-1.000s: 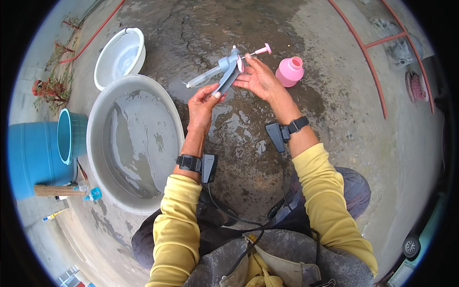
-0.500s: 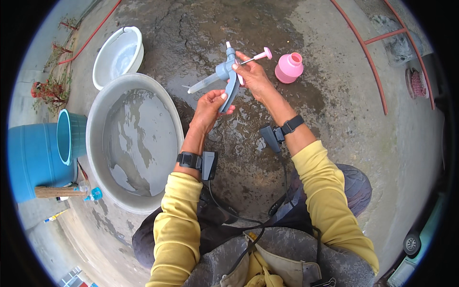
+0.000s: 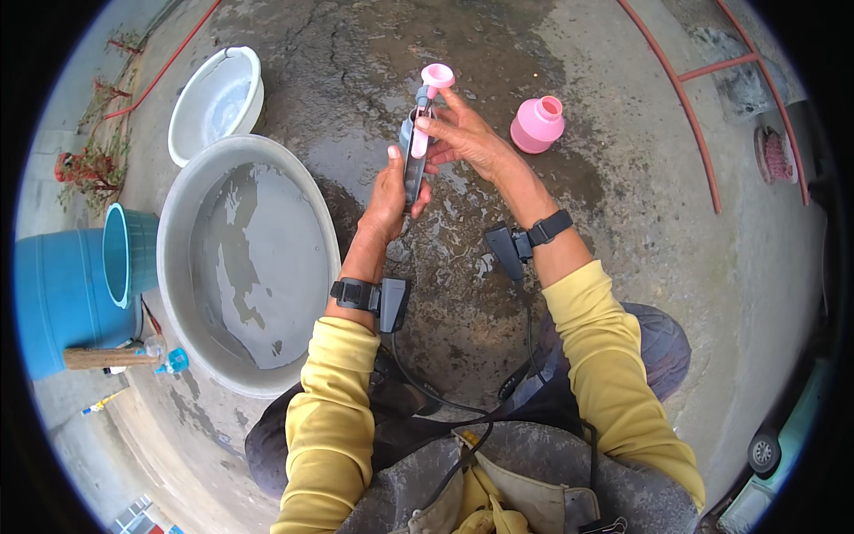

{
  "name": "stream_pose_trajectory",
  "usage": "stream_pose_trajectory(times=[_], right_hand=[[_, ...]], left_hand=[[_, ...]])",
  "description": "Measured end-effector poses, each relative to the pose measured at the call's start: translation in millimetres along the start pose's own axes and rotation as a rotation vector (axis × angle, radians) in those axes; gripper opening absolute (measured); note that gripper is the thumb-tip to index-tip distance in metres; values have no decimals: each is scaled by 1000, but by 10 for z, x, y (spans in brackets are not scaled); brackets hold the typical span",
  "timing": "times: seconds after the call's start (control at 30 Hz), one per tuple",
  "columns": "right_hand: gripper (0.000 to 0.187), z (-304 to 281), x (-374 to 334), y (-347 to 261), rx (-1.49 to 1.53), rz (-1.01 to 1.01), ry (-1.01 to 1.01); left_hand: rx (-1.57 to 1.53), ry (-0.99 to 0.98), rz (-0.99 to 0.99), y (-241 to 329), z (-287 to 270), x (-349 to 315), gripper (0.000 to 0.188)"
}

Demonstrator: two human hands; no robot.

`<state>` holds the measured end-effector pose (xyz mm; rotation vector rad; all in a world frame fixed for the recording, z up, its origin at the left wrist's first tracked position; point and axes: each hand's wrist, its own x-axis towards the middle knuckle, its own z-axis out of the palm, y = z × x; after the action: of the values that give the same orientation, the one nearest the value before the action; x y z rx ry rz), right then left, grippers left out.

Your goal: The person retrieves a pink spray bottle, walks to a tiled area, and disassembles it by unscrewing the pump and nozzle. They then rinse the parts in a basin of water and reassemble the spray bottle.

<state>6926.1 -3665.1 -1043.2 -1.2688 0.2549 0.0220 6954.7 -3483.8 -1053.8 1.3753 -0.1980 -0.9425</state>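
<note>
Both my hands hold a grey-and-pink pump sprayer head (image 3: pixel 414 167) above the wet ground. My left hand (image 3: pixel 388 198) is closed round the lower end of its grey handle. With thumb and fingers, my right hand (image 3: pixel 464 141) grips the upper part by the pink trigger. The round pink plunger knob (image 3: pixel 437 76) points up toward me. The nozzle and suction tube are mostly hidden behind the handle and fingers. To the right of my right hand, the pink sprayer bottle (image 3: pixel 537 125) stands upright on the ground, its mouth uncovered.
A large grey tub (image 3: pixel 331 258) of water stands at my left, a white basin (image 3: pixel 178 133) beyond it. Further left are a teal bucket (image 3: pixel 142 254), a blue barrel (image 3: pixel 53 298) and a wooden plank (image 3: pixel 107 358). A red metal frame (image 3: pixel 689 133) lies at the right.
The sprayer head has been turned in my hands: its nozzle and tube pointed away and left before, and now the handle's trigger side and the plunger knob face me. The bottle has stayed put.
</note>
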Motion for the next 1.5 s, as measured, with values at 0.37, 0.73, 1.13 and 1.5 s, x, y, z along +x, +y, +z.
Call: stream_pose_trajectory(times=[0.37, 0.73, 1.13, 1.5], right_hand=[[82, -82, 56, 80, -376, -41, 154], [48, 41, 202, 395, -387, -184, 504], [58, -206, 407, 253, -413, -143, 668], [57, -173, 375, 447, -514, -43, 665]], left_hand=[[182, 113, 167, -105, -62, 49, 36], [298, 28, 11, 28, -64, 47, 27], [335, 1043, 335, -163, -2008, -436, 24], [-718, 132, -4, -195, -1899, -539, 30]])
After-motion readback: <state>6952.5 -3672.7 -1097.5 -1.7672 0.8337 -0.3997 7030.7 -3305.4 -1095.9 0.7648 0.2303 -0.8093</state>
